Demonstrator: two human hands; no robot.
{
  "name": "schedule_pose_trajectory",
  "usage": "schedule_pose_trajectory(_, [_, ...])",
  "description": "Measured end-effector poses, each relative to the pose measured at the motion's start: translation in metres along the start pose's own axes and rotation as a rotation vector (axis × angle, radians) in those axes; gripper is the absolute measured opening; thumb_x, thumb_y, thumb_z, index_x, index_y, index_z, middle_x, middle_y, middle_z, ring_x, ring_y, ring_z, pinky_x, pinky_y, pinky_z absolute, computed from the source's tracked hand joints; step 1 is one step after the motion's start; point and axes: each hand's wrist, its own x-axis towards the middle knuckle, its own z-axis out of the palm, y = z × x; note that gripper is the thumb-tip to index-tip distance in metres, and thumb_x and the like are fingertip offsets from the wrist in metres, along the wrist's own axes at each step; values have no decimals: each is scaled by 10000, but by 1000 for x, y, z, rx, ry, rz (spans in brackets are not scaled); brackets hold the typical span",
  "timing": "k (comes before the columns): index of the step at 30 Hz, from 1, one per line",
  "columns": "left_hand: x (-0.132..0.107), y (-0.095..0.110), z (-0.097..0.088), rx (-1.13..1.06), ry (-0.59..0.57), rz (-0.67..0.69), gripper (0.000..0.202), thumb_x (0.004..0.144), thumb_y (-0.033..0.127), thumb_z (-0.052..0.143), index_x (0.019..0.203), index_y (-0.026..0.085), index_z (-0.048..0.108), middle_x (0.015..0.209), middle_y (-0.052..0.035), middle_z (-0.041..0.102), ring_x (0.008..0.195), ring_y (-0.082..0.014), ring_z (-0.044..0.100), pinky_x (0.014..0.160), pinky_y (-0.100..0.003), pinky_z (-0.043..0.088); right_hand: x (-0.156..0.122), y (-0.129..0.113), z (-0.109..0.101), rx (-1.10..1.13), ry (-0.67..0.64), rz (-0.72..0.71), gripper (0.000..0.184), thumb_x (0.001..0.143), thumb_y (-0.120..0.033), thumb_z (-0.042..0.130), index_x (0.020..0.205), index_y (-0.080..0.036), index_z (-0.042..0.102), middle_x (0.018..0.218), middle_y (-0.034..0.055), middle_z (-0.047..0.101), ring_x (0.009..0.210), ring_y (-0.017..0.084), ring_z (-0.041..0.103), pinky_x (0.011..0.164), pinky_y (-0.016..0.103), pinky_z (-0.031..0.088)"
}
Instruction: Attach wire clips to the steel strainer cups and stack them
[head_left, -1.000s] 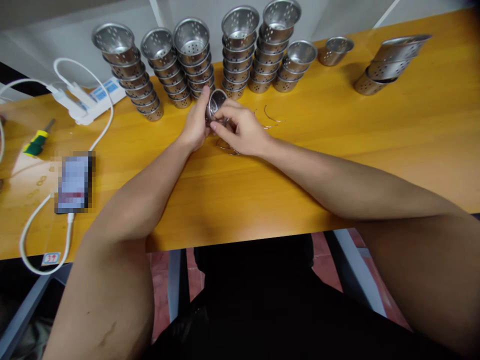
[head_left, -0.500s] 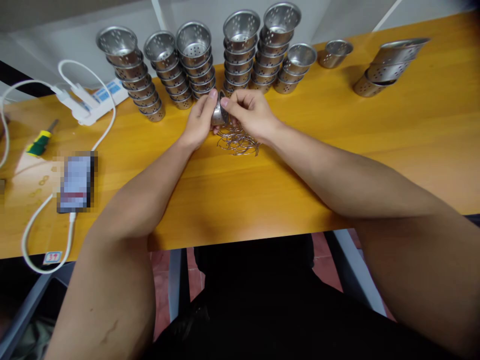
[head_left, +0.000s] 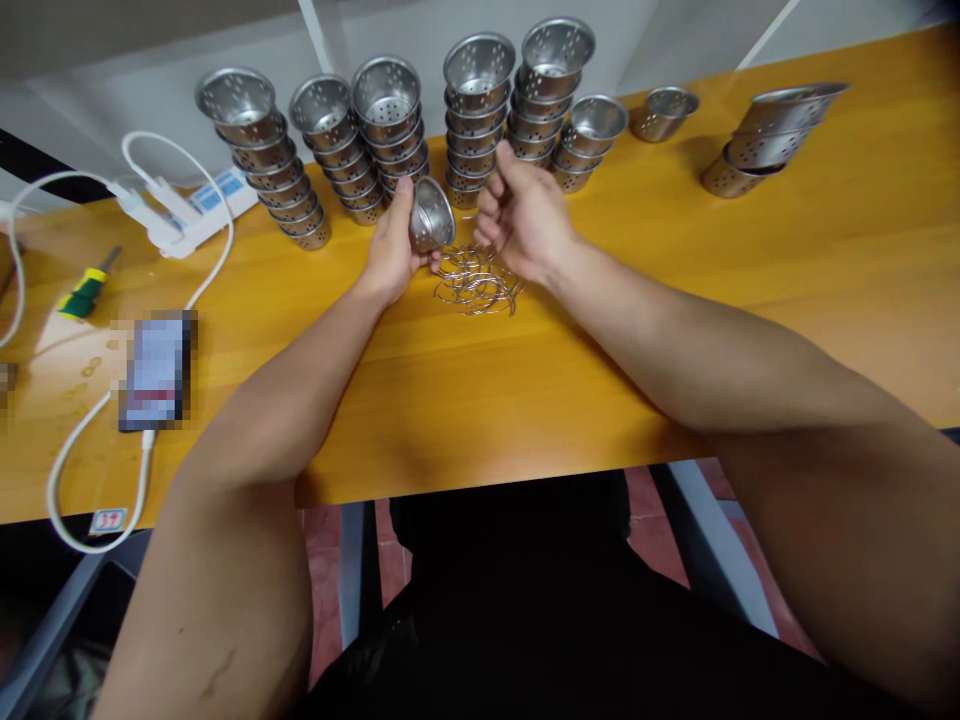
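My left hand (head_left: pixel 391 243) is closed round a small perforated metal cup (head_left: pixel 433 214), thumb on the near side. The cup is tilted, its mouth facing right, and a thin wire line seems to cross it. To the right, apart from the cup, is my right hand (head_left: pixel 525 212), fingers loosely curled and thumb raised; I see nothing in it. Under and between both hands lies a loose pile of thin curved metal wires (head_left: pixel 480 283) on the wooden table (head_left: pixel 465 400).
Stacks of similar cups (head_left: pixel 390 100) line the back by the wall. One single cup (head_left: pixel 664 113) and a leaning stack (head_left: pixel 776 140) stand at right. At left are a power strip (head_left: pixel 202 210) with white cables, a screwdriver (head_left: pixel 86 292) and a phone (head_left: pixel 156 370).
My right hand has let go of the cup and moved right, its thumb lifting. The cup has turned in my left hand, showing more of its mouth and inside.
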Motion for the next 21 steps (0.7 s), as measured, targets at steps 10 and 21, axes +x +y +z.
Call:
schedule_pose_trajectory(10, [5, -3, -4, -71, 35, -66, 946, 1172, 1099, 392, 1263, 234, 763, 978, -86, 828, 840, -232, 905, 697, -299, 663, -18, -14, -20, -800, -170, -194, 563, 1044, -819, 1041, 1331, -362, 879, 1368, 122, 888, 1384, 416, 814, 1191, 601, 722])
schedule_pose_trajectory(21, [-15, 12, 0, -65, -171, -120, 898, 1257, 981, 353, 1446, 235, 814, 1098, -138, 931, 948, -260, 952, 748, -304, 742, -22, -39, -22, -989, -208, -473, 1093, 936, -887, 1116, 1877, -502, 713, 1860, 58, 728, 1805, 462, 598, 1591, 674, 542])
